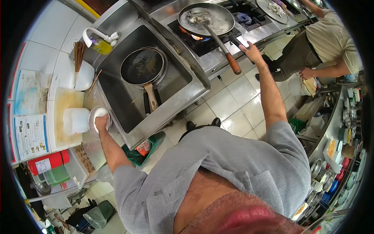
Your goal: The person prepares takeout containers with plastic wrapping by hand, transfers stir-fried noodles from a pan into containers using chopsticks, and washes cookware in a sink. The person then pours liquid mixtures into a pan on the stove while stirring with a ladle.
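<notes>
Pans (pixel 141 67) were stacked in the sink (pixel 165 112); what were apparently metal bowls (pixel 316 167) were clustered toward the right.

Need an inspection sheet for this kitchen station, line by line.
Surface: metal stove, flame lit under the pan.
Job's things: frying pan on the burner, contents unclear, wooden-handled tool resting in it; metal bowl of white stuff.
Clutter: stacked pans in the sink; bottle of yellow liquid by the tap; bundled sticks upright.
Grips: right hand on the frying pan's handle; left hand in the bowl, fingertips hidden.
Cables: nothing seen.
Surroundings: another person at the right; tiled floor, shiny in spots.
</notes>
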Demonstrator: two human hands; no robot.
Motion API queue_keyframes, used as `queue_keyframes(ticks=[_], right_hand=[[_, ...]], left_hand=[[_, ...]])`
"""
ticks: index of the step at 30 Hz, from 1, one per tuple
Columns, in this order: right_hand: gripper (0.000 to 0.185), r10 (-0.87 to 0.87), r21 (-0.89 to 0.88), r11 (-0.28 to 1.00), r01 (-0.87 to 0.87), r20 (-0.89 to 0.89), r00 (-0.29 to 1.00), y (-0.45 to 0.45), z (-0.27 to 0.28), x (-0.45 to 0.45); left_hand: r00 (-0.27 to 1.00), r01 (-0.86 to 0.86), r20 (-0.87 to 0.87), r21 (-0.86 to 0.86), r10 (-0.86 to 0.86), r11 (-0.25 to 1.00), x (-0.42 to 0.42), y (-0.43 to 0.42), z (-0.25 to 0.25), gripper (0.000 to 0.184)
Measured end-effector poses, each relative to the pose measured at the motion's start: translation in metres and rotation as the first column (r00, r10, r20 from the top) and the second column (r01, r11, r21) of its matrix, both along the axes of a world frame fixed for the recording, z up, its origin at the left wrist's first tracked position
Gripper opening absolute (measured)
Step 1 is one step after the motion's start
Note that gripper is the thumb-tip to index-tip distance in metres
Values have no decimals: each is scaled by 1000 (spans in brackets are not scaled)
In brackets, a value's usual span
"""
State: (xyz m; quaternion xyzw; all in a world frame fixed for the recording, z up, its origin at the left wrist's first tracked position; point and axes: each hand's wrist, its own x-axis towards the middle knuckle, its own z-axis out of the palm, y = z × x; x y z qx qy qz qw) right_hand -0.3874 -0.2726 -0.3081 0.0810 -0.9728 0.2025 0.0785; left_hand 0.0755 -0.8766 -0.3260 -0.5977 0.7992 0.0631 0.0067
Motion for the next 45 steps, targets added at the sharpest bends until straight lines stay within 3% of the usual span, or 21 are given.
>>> queue_keyframes(ticks=[1,2,4,6,7,8,10,11,14,17,18,21,24,26,31,34,36,38,40,44,45], right_hand=[[65,-11,-64,998,15,61,998,-3,-5,-3],[69,15,-74,997,-35,-245,969,-7,5,15],[68,19,-232,971,-53,-150,989,-23,28,47],[66,306,-731,674,106,407,861,-47,55,79],[57,431,-854,381,354,503,749,-61,64,91],[45,719,-784,164,599,511,471,-65,45,72],[34,884,-782,83,617,345,317,-73,28,56],[32,880,-806,97,584,343,328,-75,31,49],[14,716,-832,408,376,546,434,-53,36,29],[13,511,-637,765,-97,508,693,-40,51,51],[15,445,-553,828,-91,549,707,-42,62,68],[16,497,-717,683,143,599,628,-47,69,98],[17,786,-754,236,613,519,336,-45,85,98],[18,831,-765,206,610,466,304,-43,82,85],[17,455,-676,734,73,568,686,-57,60,90],[14,435,-693,710,121,568,698,-73,82,129],[14,588,-824,462,327,561,584,-70,97,133],[20,763,-689,300,659,589,268,-56,100,105],[21,801,-721,218,658,517,301,-51,95,84],[22,432,-714,695,78,502,749,-58,62,88],[24,375,-672,737,76,500,781,-63,60,99]], left_hand=[[998,62,14,-27,-62,998,2,-5,-6,49],[998,54,12,-31,-54,998,1,-7,-9,49],[983,177,81,-171,-165,969,5,-8,-17,43],[964,254,-8,-286,-267,924,7,-8,-21,32],[946,250,-108,-354,-305,901,10,-6,-22,29],[941,271,-73,-420,-329,866,14,-15,-34,24],[872,267,-322,-316,-368,910,23,-20,-36,28],[890,141,-448,94,-85,986,11,5,3,31],[865,438,-272,3,-421,899,30,11,37,86],[934,357,-32,90,-355,930,53,-5,16,100],[962,271,-5,133,-273,953,47,2,23,103],[989,142,19,192,-149,971,36,9,34,107],[995,83,31,200,-91,976,24,-1,23,102],[994,97,22,199,-103,975,19,-1,17,100],[995,83,38,95,-87,992,14,20,30,86],[987,151,62,7,-151,989,12,26,27,71],[958,288,14,-45,-288,957,20,6,3,58],[951,302,-23,-153,-309,941,23,0,-15,49],[952,304,18,-122,-305,945,22,-6,-20,41],[956,284,-28,-138,-291,949,25,0,-12,38],[948,277,-165,18,-271,961,34,-14,-16,44]])
